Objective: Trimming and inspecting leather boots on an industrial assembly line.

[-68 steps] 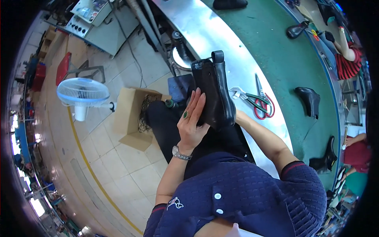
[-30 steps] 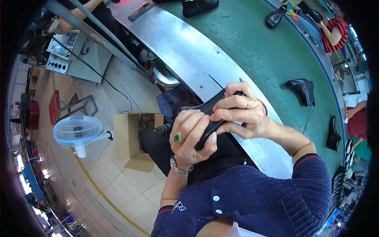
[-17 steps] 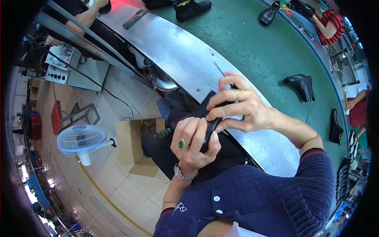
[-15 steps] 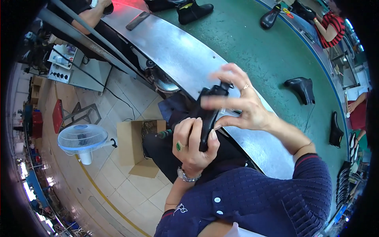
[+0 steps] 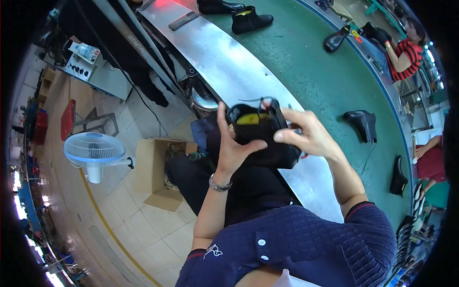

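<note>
A black ankle boot [image 5: 277, 154] is held over my lap, its opening turned up toward me so that the yellow lining inside shows. My left hand [image 5: 234, 148] grips the boot's shaft at its left side, thumb across the near face. At the other side my right hand [image 5: 310, 136] is closed on the boot, its thumb on the upper and the other fingers partly hidden behind it. A thin dark lace or strap loop stands up at the rim of the opening.
A metal ledge [image 5: 239, 64] runs beside a green belt [image 5: 306, 62], with a flat dark bar [image 5: 183, 21] on the ledge. Boots [image 5: 362, 125] stand on the belt. A fan [image 5: 94, 148] and an open cardboard box [image 5: 152, 165] are at left. Co-workers [image 5: 405, 60] sit across.
The boot has turned so its opening faces up toward me. My left hand has shifted from a curled grip to the shaft; my right hand has closed on the boot's other side.
</note>
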{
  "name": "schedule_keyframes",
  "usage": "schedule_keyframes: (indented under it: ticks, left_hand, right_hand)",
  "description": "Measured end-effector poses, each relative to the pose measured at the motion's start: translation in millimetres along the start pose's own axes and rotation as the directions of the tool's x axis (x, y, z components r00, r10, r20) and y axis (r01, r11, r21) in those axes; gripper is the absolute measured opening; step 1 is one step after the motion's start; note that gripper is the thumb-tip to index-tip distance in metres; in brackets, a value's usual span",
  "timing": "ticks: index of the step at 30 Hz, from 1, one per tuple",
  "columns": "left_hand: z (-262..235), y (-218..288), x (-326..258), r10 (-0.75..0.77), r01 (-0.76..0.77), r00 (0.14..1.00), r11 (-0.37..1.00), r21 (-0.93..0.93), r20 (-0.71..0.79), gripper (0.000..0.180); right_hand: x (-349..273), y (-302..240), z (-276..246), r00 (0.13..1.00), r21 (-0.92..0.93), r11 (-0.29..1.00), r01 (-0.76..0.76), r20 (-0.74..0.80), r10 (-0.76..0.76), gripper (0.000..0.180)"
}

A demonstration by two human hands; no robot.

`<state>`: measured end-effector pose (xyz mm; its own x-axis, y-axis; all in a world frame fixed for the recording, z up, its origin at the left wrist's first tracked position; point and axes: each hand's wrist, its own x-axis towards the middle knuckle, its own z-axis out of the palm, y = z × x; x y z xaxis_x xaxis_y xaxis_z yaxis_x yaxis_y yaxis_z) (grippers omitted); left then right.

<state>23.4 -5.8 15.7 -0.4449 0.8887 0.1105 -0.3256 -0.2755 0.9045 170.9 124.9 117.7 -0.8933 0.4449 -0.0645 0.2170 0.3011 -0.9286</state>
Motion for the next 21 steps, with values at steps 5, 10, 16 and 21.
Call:
schedule_keyframes:
  ticks: [5,10,16,21]
  left_hand:
    - [-7.1,-19.7,-7.0,-0.082,0.063,0.987,0.988,0.141,0.138,0.087]
    - [-1.8,-20.9,-5.0,0.065,-0.128,0.983,0.918,0.376,0.174,0.081]
    - [-5.5,-28.3,8.4,-0.022,-0.034,0.983,0.955,0.294,0.184,0.059]
    - [37.0,15.4,6.2,-0.09,-0.005,0.99,0.729,0.684,0.104,0.073]
  right_hand:
    - [-41.0,9.9,2.8,0.997,-0.136,0.991,-0.019,0.076,0.029,0.065]
    - [-59.2,25.2,6.4,1.0,-0.161,0.987,-0.016,-0.01,0.015,0.066]
    - [-58.4,47.8,4.2,0.979,0.009,0.999,-0.05,-0.199,0.051,0.055]
    - [-30.7,120.5,0.4,0.917,0.666,0.735,0.125,-0.361,0.171,0.044]
